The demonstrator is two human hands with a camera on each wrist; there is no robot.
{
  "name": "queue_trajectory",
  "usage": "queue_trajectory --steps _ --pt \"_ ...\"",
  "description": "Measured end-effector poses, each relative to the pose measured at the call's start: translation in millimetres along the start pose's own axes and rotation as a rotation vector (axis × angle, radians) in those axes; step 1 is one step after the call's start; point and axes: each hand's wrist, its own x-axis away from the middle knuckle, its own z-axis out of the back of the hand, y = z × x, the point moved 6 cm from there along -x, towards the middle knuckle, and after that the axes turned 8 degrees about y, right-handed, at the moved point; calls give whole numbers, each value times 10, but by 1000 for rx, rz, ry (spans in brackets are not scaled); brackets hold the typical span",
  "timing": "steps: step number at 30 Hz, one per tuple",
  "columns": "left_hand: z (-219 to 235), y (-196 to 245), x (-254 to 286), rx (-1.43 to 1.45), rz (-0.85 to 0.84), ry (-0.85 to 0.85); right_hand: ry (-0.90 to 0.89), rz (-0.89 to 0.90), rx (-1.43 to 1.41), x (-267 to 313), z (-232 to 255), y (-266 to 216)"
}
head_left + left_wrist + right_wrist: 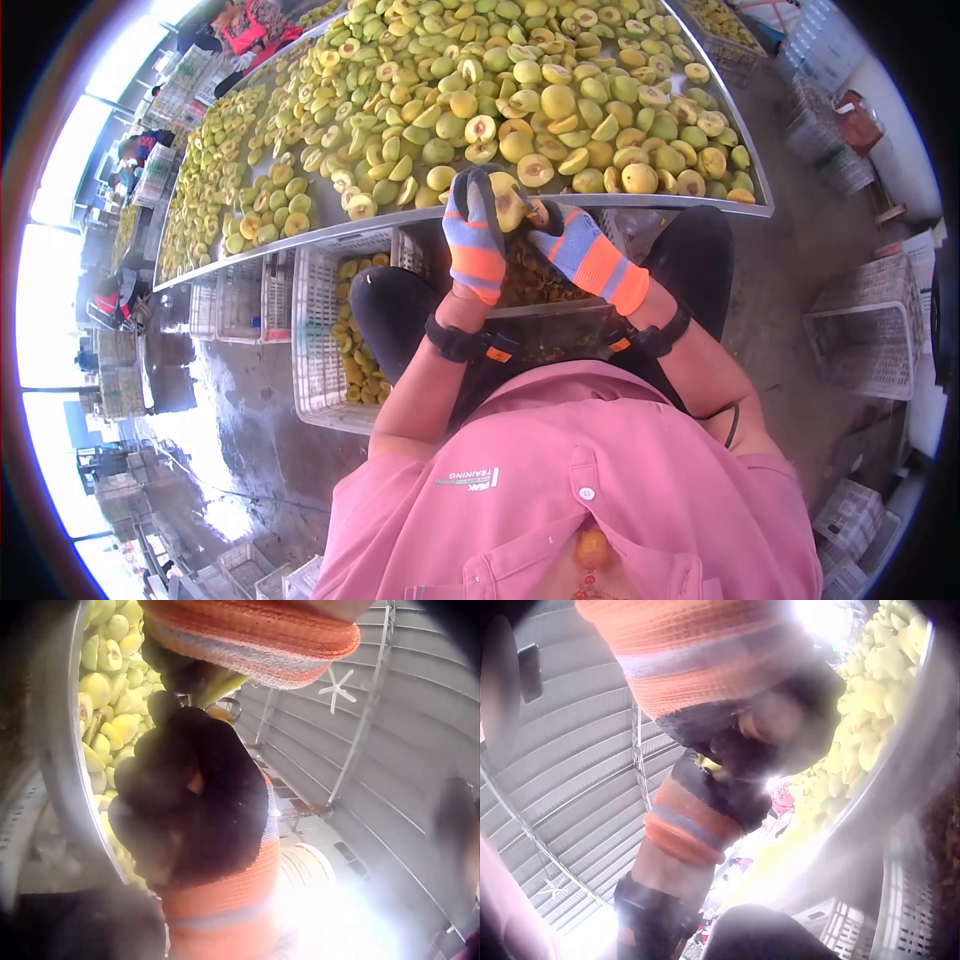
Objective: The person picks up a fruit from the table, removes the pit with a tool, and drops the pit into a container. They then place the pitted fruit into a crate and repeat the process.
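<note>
In the head view my left hand (475, 235), in a grey, orange and dark-palmed glove, grips a yellow-green fruit half (507, 203) just beyond the table's front edge. My right hand (585, 255), gloved alike, meets it from the right with curled fingers. A small tool (528, 202) with a thin dark end pokes from the right fingers against the fruit; its handle is mostly hidden, and I cannot tell its kind. In the left wrist view a sliver of the fruit half (223, 686) shows between the dark gloved fingers.
A metal-rimmed table (400, 217) bears a heap of cut fruit (440, 100), some halves showing brown pits. Below stands a white plastic crate (318, 340) with fruit pieces, left of my knees. An upturned crate (865, 325) lies on the wet floor at right.
</note>
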Motion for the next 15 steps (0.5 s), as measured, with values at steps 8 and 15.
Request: queue_trajectory --steps 8,15 --pt "-17 45 42 162 192 63 -163 -198 -362 5 -71 -102" --pt "151 283 -7 -164 -254 3 -167 49 -380 17 -208 -438"
